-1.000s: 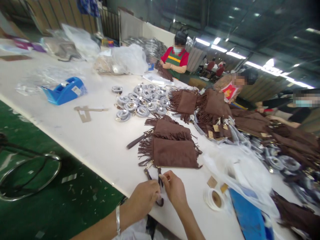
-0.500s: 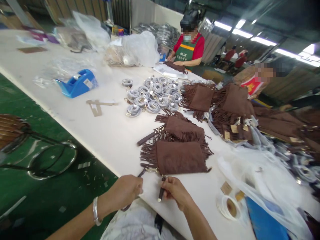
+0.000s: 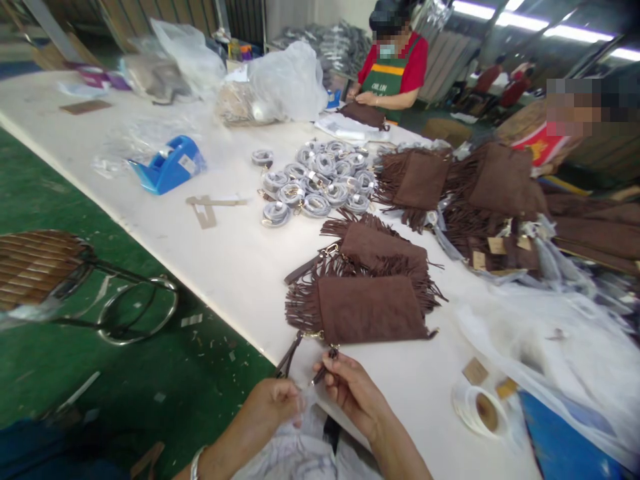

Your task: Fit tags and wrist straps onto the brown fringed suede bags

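Observation:
A brown fringed suede bag [image 3: 373,310] lies flat on the table in front of me, its fringe towards the left. At its near edge, my right hand [image 3: 353,390] is closed, pinching a short dark zip pull [image 3: 327,363] between thumb and fingers. My left hand [image 3: 277,407] is just to the left, its fingers curled together and slightly blurred; what they hold, if anything, I cannot make out. A dark wrist strap [image 3: 289,357] hangs from the bag's gold clasp [image 3: 313,335] and runs down behind my left hand. Another fringed bag [image 3: 383,243] lies just beyond.
Coiled grey straps [image 3: 320,177] are heaped mid-table, with a blue tape dispenser [image 3: 167,167] to their left. More brown bags [image 3: 423,177] are piled right. A tape roll [image 3: 480,410] is near my right arm. A co-worker [image 3: 393,73] handles a bag across the table.
My left hand has loosened from its tighter fist and its fingers have turned towards the right hand. The zip pull has tilted in my right fingers. The view has shifted slightly right.

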Demonstrator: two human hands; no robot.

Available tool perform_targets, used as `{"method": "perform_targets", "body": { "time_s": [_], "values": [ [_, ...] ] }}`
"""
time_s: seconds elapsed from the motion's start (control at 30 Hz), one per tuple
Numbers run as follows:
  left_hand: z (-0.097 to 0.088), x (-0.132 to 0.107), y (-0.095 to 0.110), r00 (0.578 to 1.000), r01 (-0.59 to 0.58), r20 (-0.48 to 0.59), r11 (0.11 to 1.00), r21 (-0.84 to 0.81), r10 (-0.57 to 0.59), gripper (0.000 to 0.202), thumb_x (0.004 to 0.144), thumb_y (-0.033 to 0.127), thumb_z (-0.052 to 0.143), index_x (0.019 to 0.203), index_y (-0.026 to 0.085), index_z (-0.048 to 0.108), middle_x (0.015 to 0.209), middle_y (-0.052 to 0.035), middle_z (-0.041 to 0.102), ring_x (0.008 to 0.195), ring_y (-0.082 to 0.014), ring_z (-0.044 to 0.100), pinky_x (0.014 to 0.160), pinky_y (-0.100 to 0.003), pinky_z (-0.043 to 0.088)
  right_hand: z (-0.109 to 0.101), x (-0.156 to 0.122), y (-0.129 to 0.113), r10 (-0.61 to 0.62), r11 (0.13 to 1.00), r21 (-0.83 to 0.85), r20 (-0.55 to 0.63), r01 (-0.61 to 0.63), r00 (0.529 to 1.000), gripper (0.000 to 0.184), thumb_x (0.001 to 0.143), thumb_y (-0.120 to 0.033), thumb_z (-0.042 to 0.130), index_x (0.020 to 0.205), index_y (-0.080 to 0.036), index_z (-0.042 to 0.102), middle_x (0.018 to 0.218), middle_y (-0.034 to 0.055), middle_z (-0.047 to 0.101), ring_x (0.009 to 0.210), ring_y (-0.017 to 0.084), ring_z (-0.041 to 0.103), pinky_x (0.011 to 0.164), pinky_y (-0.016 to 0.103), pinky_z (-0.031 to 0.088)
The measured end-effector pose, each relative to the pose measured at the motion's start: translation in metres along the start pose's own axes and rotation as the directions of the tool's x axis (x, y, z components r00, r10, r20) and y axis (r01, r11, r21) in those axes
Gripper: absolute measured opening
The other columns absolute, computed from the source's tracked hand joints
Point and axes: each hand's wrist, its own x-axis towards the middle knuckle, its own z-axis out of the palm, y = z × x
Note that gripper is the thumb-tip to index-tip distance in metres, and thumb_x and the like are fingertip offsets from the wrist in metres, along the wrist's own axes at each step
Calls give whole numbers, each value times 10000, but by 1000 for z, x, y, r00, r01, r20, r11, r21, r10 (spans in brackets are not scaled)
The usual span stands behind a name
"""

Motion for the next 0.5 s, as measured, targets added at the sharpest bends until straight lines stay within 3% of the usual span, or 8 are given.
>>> {"method": "perform_targets", "body": {
  "time_s": [0.13,0.33,0.5],
  "values": [
    [4,3,-14,998,27,-56,991,-131,-35,480,695,588,650,626,115,613,599,-72,635,523,-147,483,544,-265,334,-1,-3,3,-40,999,-11,19,41,999,265,766,-285,746,919,-124,601,835,57,685,563,37,569,510,118,499],
    [7,2,-24,993,-20,-119,993,-119,6,424,750,529,642,675,112,631,606,-51,623,554,-144,489,557,-257,332,-3,0,11,-79,995,-61,-55,75,995,293,750,-352,755,848,-136,582,836,72,707,512,37,563,454,112,465],
    [11,0,-20,993,-18,-119,991,-135,2,402,734,520,656,714,121,616,622,-44,624,581,-159,513,581,-262,348,-3,3,15,-103,994,-59,-109,97,989,326,722,-366,776,832,-136,573,815,64,713,485,30,556,447,109,460]
  ]
}}
